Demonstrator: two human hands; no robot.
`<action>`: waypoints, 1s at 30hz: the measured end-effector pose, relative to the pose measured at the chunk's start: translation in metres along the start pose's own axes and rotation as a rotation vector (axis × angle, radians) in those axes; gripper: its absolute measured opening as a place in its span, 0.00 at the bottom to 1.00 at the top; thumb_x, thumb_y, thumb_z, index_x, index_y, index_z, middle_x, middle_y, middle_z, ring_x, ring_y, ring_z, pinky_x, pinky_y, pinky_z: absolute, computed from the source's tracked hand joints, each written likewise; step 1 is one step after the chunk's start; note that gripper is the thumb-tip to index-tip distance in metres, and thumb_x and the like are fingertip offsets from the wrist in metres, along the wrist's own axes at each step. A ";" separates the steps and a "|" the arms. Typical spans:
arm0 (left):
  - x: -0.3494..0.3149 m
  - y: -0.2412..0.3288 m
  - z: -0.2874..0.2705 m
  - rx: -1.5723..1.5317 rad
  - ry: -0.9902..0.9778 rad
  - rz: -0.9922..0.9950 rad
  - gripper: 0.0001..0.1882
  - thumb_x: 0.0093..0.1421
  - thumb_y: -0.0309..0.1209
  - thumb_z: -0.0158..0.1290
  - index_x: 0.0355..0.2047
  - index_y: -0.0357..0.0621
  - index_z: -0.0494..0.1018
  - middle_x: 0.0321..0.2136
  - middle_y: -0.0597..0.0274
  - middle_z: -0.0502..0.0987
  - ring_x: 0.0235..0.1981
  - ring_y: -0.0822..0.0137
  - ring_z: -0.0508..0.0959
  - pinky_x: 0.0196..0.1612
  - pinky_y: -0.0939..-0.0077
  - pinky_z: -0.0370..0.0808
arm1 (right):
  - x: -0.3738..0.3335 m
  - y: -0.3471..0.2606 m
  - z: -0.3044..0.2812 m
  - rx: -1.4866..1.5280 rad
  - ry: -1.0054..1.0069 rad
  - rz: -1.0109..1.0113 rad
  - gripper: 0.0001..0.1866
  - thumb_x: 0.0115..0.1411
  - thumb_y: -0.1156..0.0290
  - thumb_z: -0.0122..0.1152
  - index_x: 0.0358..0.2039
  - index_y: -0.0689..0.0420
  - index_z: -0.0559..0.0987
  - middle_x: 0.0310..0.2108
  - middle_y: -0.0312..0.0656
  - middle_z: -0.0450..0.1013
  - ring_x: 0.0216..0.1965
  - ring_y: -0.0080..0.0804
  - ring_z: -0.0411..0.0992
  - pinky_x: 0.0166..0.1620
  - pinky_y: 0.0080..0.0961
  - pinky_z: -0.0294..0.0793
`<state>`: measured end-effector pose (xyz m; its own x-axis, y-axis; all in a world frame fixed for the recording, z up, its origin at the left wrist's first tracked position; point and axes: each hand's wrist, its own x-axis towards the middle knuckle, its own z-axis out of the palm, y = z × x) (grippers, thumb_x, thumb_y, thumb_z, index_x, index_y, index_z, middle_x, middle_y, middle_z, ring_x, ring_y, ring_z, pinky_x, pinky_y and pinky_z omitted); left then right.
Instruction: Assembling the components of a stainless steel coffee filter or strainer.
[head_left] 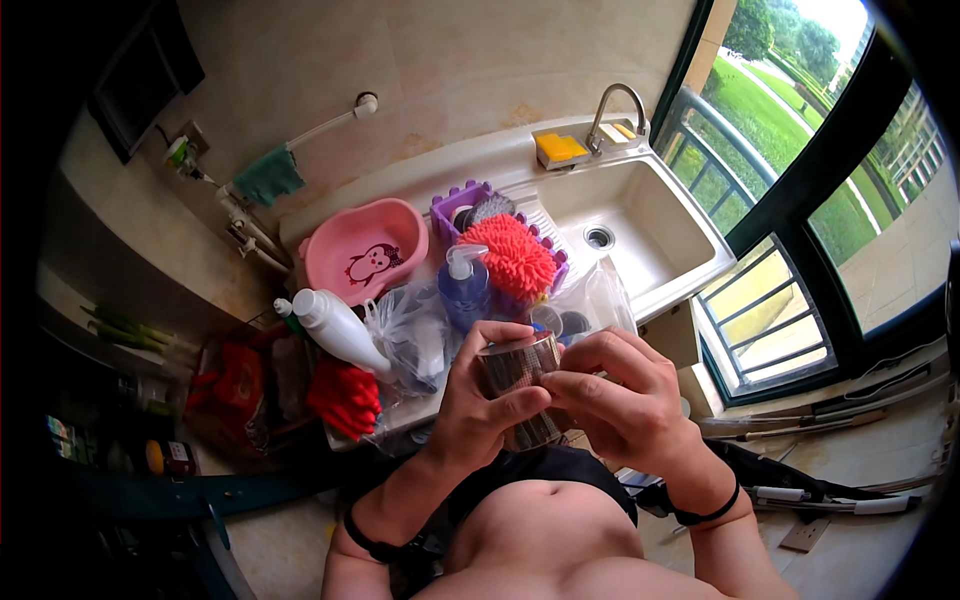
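Held upright in front of my belly is a shiny silver-brown cylinder (522,367) with a fine grid pattern and a flat top; its exact kind I cannot make out. My left hand (478,400) wraps round it from the left, thumb across the front. From the right, my right hand (628,398) presses thumb and fingertips against its side, and I cannot tell whether they pinch a loose edge. Just beyond the hands stand a blue pump bottle (464,293) and a clear plastic bag (600,298) with small round items.
Past the bottle, a red chenille mitt (515,258) lies on a purple basket (462,200). A pink basin (340,250), white bottle (340,328) and red gloves (343,397) stand left. A sink (650,215) with faucet (622,95) and yellow sponge (561,149) is back right.
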<state>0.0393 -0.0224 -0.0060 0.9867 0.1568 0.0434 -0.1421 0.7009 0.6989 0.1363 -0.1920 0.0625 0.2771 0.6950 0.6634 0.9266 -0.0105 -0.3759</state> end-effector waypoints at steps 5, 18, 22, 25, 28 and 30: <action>-0.002 0.000 -0.003 0.202 -0.029 0.053 0.39 0.55 0.26 0.76 0.61 0.40 0.64 0.49 0.58 0.77 0.50 0.69 0.80 0.55 0.70 0.81 | -0.002 0.004 -0.001 0.125 0.006 0.048 0.14 0.51 0.80 0.74 0.39 0.57 0.83 0.37 0.42 0.77 0.33 0.42 0.78 0.37 0.34 0.80; -0.014 -0.005 0.007 0.166 0.136 0.091 0.35 0.58 0.26 0.71 0.60 0.38 0.62 0.50 0.53 0.80 0.49 0.69 0.81 0.55 0.70 0.80 | -0.002 -0.010 0.013 -0.033 0.120 -0.003 0.13 0.51 0.80 0.73 0.39 0.61 0.83 0.34 0.45 0.78 0.30 0.42 0.80 0.34 0.32 0.81; -0.017 0.000 0.011 0.132 0.118 0.074 0.36 0.58 0.25 0.71 0.61 0.38 0.61 0.52 0.52 0.80 0.50 0.68 0.81 0.56 0.70 0.80 | -0.002 -0.013 0.014 -0.054 0.153 -0.053 0.14 0.50 0.81 0.72 0.38 0.61 0.82 0.32 0.44 0.78 0.30 0.40 0.80 0.33 0.32 0.81; -0.017 0.000 -0.001 0.270 0.007 0.133 0.37 0.58 0.24 0.72 0.62 0.38 0.61 0.56 0.49 0.77 0.52 0.68 0.80 0.57 0.69 0.80 | -0.001 -0.011 0.013 0.001 0.159 -0.018 0.13 0.49 0.82 0.72 0.37 0.61 0.82 0.32 0.44 0.78 0.29 0.40 0.79 0.32 0.32 0.80; -0.016 0.002 -0.003 0.388 -0.011 0.189 0.39 0.58 0.23 0.72 0.63 0.39 0.60 0.59 0.49 0.74 0.55 0.68 0.78 0.58 0.70 0.79 | 0.001 -0.008 0.012 0.098 0.140 0.051 0.13 0.49 0.83 0.72 0.36 0.60 0.81 0.32 0.43 0.77 0.28 0.40 0.77 0.31 0.32 0.77; -0.016 0.002 -0.007 0.439 -0.005 0.186 0.40 0.58 0.24 0.72 0.63 0.39 0.59 0.59 0.50 0.73 0.55 0.67 0.78 0.59 0.70 0.78 | 0.001 -0.006 0.014 0.166 0.118 0.055 0.13 0.50 0.83 0.71 0.37 0.60 0.81 0.32 0.44 0.77 0.28 0.41 0.77 0.32 0.33 0.77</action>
<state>0.0228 -0.0189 -0.0099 0.9483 0.2472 0.1992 -0.2705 0.3006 0.9146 0.1275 -0.1817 0.0562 0.3634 0.6072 0.7065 0.8572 0.0791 -0.5089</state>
